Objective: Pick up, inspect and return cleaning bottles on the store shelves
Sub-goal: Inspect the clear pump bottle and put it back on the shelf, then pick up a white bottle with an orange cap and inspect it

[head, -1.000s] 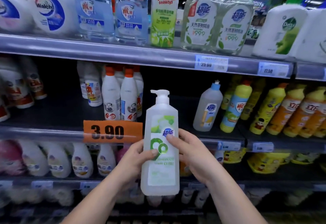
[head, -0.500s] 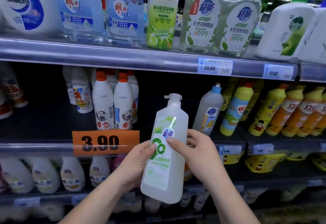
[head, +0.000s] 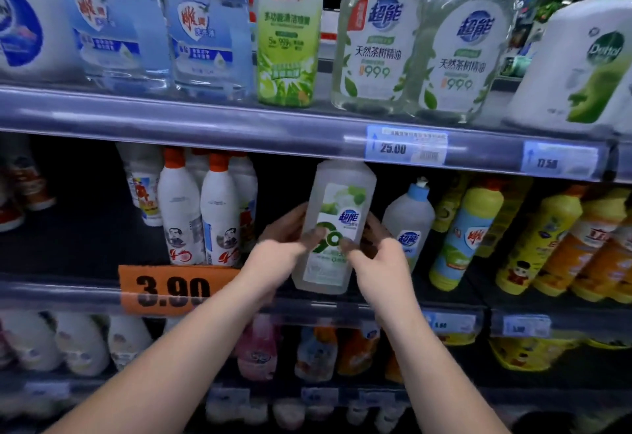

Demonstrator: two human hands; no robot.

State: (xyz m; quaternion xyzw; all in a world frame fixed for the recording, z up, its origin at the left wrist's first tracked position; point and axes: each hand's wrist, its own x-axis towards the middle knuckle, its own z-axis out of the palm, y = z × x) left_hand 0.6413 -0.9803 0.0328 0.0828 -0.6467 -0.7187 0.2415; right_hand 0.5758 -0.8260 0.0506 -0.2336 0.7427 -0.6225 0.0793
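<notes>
Both hands are wrapped around one clear bottle [head: 333,228] with a green and white label. The left hand [head: 284,240] grips its side at nine o'clock, the right hand [head: 374,257] at three o'clock, thumbs pressed on the label. The bottle is upright over the front edge of the middle shelf [head: 68,291], its top hidden behind the rail of the shelf above. At its three o'clock, just beside it, stands a blue-capped bottle [head: 408,221]; at nine o'clock, white bottles with orange caps [head: 200,214]. An orange price tag [head: 171,288] hangs at seven o'clock.
</notes>
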